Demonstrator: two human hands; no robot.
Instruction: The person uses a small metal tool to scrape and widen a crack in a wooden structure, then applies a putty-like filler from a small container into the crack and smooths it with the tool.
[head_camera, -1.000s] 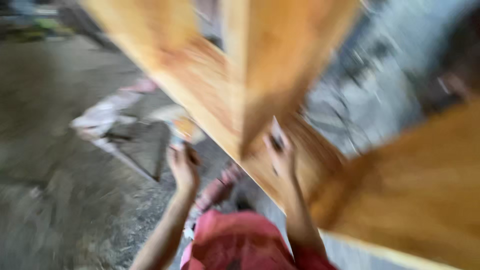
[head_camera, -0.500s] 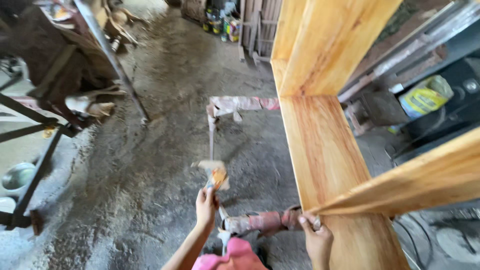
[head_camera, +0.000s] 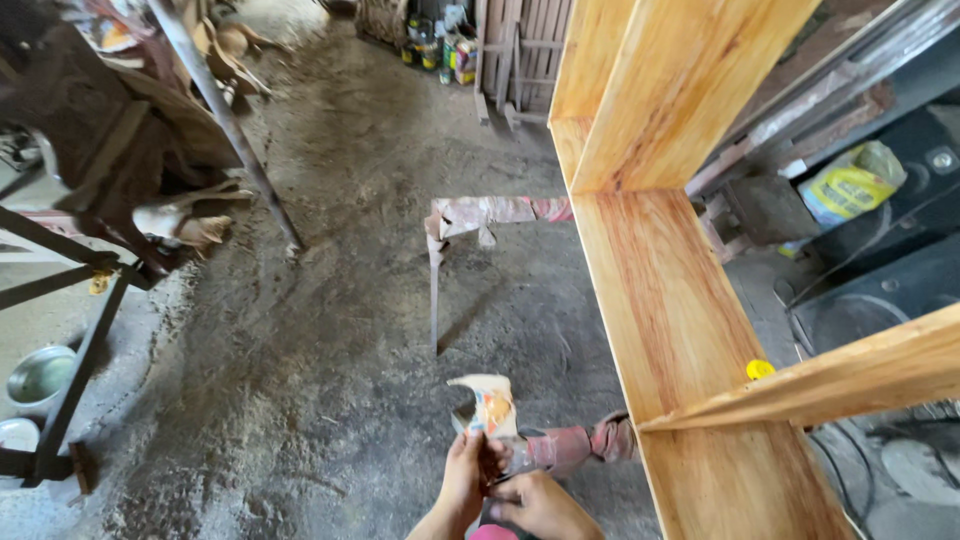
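Both hands (head_camera: 505, 485) pinch a curled orange-printed paper (head_camera: 487, 402).

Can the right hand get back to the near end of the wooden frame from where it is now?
Probably yes. The right hand sits low beside the left hand, which holds a folded piece of sandpaper. The wooden frame lies just to its right, with nothing visible between them except a paint-stained stand.
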